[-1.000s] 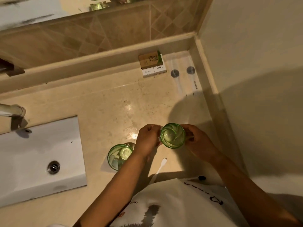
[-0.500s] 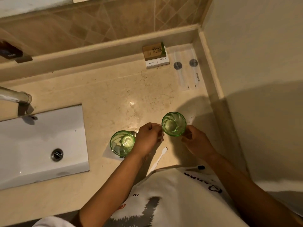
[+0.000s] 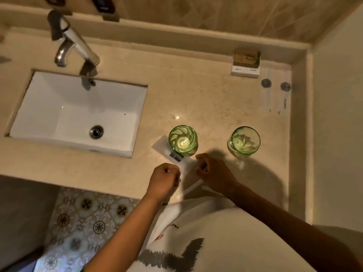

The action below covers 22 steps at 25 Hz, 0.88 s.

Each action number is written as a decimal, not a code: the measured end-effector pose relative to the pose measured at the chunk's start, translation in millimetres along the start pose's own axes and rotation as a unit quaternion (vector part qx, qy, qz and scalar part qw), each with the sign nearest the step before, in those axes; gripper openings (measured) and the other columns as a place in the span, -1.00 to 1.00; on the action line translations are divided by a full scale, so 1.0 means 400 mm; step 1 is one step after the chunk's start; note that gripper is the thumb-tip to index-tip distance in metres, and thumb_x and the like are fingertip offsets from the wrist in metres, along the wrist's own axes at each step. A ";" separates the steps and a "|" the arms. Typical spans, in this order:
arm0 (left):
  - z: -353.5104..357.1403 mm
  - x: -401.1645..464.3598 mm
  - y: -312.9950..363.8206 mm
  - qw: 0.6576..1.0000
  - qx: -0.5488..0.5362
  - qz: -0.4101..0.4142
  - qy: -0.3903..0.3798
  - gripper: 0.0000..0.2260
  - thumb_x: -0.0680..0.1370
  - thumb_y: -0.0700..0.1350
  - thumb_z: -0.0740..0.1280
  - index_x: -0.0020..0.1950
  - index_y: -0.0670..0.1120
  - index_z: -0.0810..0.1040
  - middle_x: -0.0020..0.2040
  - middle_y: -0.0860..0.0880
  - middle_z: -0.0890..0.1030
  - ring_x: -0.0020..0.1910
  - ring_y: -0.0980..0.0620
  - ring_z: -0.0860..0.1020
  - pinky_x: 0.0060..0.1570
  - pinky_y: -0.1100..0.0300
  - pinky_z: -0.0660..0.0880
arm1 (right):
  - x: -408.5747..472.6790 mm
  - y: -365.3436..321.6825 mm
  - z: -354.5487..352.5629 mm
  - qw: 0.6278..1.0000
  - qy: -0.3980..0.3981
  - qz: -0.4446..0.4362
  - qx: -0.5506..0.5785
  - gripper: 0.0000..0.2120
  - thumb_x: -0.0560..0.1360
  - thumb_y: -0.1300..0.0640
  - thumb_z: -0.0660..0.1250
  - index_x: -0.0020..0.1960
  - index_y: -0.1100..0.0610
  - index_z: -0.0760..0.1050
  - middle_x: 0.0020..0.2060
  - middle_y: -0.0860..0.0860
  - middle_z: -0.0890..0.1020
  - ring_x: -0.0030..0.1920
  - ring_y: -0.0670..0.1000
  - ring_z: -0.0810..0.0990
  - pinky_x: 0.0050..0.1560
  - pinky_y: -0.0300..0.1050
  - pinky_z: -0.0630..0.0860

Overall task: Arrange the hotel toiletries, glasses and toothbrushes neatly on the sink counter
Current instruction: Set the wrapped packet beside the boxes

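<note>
Two green glasses stand on the beige counter [image 3: 216, 107]. The left glass [image 3: 183, 140] rests on a white wrapped packet [image 3: 163, 148]; the right glass [image 3: 244, 141] stands free, holding something white. My left hand [image 3: 165, 179] is a closed fist at the packet's near end. Just right of it, my right hand [image 3: 214, 173] has loosely curled fingers and covers the top end of a white toothbrush [image 3: 189, 190] lying on the counter. I cannot see a grip on it. A small toiletry box [image 3: 246, 63] and two flat wrapped items [image 3: 275, 93] sit in the far right corner.
A white sink basin [image 3: 59, 107] with a chrome tap [image 3: 74, 42] fills the counter's left half. A wall [image 3: 337, 114] bounds the counter on the right, and a raised ledge [image 3: 176, 36] runs along the back. Patterned floor tiles [image 3: 82, 222] show below the front edge.
Both hands have let go of the right glass, which now stands on the counter. They have drawn back toward the front edge near the packet and toothbrush. The view has swung left.
</note>
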State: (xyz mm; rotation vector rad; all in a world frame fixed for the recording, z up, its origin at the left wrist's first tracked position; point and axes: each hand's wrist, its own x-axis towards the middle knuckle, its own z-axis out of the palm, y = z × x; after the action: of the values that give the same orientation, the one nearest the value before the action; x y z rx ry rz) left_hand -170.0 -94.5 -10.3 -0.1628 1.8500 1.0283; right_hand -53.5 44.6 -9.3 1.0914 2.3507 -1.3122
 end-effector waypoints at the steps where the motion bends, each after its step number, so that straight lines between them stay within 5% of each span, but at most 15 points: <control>1: -0.022 0.005 -0.012 0.999 -0.021 -0.003 0.037 -0.81 0.52 -0.31 0.24 -0.26 -0.25 0.57 -0.31 -0.26 0.58 -0.28 -0.14 0.52 -0.21 0.00 0.48 | 0.013 -0.022 0.018 1.000 0.006 0.001 -0.005 -0.57 0.50 0.08 0.37 0.36 0.09 0.48 -0.06 0.04 0.68 -0.05 0.03 0.63 -0.05 -0.13 0.51; 6: -0.053 0.026 -0.013 0.989 -0.135 -0.026 0.062 -0.85 0.46 -0.29 0.36 0.01 -0.17 0.60 -0.22 -0.19 0.66 -0.20 -0.15 0.67 0.01 -0.08 0.65 | 0.049 -0.052 0.101 0.998 0.024 0.061 0.004 -0.65 0.54 -0.01 0.34 0.26 0.14 0.49 0.02 0.12 0.67 0.02 0.14 0.65 -0.04 -0.07 0.53; 10: -0.050 0.033 -0.001 0.995 -0.092 0.007 0.028 -0.94 0.43 -0.22 0.38 -0.18 -0.21 0.61 -0.32 -0.16 0.58 -0.38 -0.01 0.56 -0.23 0.04 0.62 | 0.050 -0.066 0.122 0.992 0.018 0.089 0.092 -0.81 0.53 0.03 0.38 0.03 0.16 0.58 -0.11 0.07 0.66 -0.09 0.06 0.60 -0.14 -0.12 0.48; 13: -0.069 0.033 -0.005 0.993 -0.102 -0.001 0.056 -0.87 0.53 -0.13 0.41 -0.16 -0.18 0.61 -0.29 -0.17 0.60 -0.31 -0.05 0.58 -0.14 -0.02 0.64 | 0.038 -0.107 0.131 0.997 0.005 0.038 0.068 -0.81 0.57 0.07 0.36 -0.03 0.22 0.58 -0.17 0.09 0.64 -0.14 0.04 0.58 -0.17 -0.16 0.43; 15: -0.091 0.024 -0.011 0.991 -0.120 -0.004 0.064 -0.80 0.54 -0.05 0.41 -0.17 -0.17 0.60 -0.25 -0.20 0.61 -0.23 -0.10 0.60 -0.09 -0.05 0.65 | 0.029 -0.143 0.130 0.996 -0.012 0.003 0.089 -0.88 0.55 0.10 0.39 -0.11 0.15 0.56 -0.27 -0.03 0.61 -0.25 -0.15 0.56 -0.27 -0.33 0.40; 18: -0.128 -0.006 -0.003 0.981 -0.167 0.010 0.097 -0.76 0.54 -0.03 0.42 -0.08 -0.22 0.63 -0.26 -0.22 0.60 -0.24 -0.07 0.59 -0.19 0.06 0.58 | 0.023 -0.205 0.126 0.990 -0.046 -0.036 0.129 -0.84 0.48 0.19 0.43 -0.19 0.02 0.49 -0.33 -0.15 0.58 -0.35 -0.33 0.53 -0.33 -0.42 0.41; 22: -0.173 -0.051 0.059 0.959 -0.248 0.076 0.115 -0.89 0.57 -0.15 0.40 -0.03 -0.19 0.66 -0.34 -0.09 0.66 -0.39 0.07 0.61 -0.37 0.25 0.53 | 0.022 -0.290 0.081 0.989 -0.040 -0.135 0.050 -0.91 0.48 0.19 0.41 -0.04 0.11 0.53 -0.41 -0.14 0.55 -0.41 -0.29 0.51 -0.38 -0.35 0.34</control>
State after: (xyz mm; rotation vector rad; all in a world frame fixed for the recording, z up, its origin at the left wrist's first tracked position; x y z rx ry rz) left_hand -219.4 -134.9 31.2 -0.4611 1.7915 1.6301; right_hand -146.1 -14.4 40.9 0.7469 2.4623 -1.5475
